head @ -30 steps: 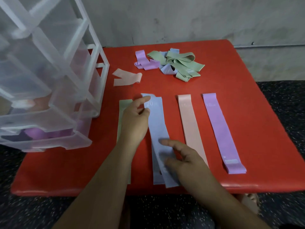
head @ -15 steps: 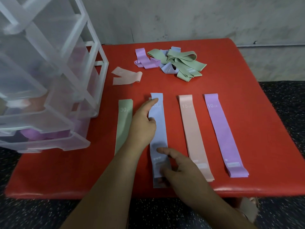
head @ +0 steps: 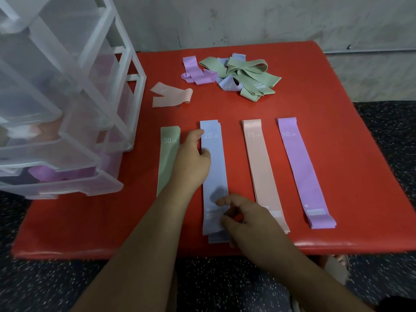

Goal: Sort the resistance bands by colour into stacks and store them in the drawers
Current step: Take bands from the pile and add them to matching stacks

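White print reads "30 LB" on the sage-green flat band [head: 167, 163], "20 LB" on the pale blue flat band stack [head: 215, 174], "15 LB" on the salmon-pink flat band stack [head: 261, 172] and "10 LB" on the lilac flat band stack [head: 299, 172]. The four lie side by side, running near to far, on the near half of the red padded surface [head: 337, 131]. Green is leftmost and lilac rightmost, each apart from the next. White label patches at the near ends of the blue, pink and lilac stacks are too blurred to read.

The left hand [head: 191, 165] lies between the green band and the blue stack. Its thumb stretches along the blue stack's left edge beside the "20", and a curled fingertip touches that edge. Whether it pinches the band or only presses against it cannot be told. The right hand [head: 252, 221] is over the near end of the blue stack, fingers loosely bent and grasping nothing, with a shadow on the blue beneath the fingertips.

At the far side sits a tangled pile of green, blue and lilac loop bands [head: 234, 75]. Left of it lies a loose folded pink band [head: 171, 95] whose faint print is unreadable. A translucent plastic drawer unit [head: 67, 109] stands at the left edge, with lilac material showing through a low drawer.
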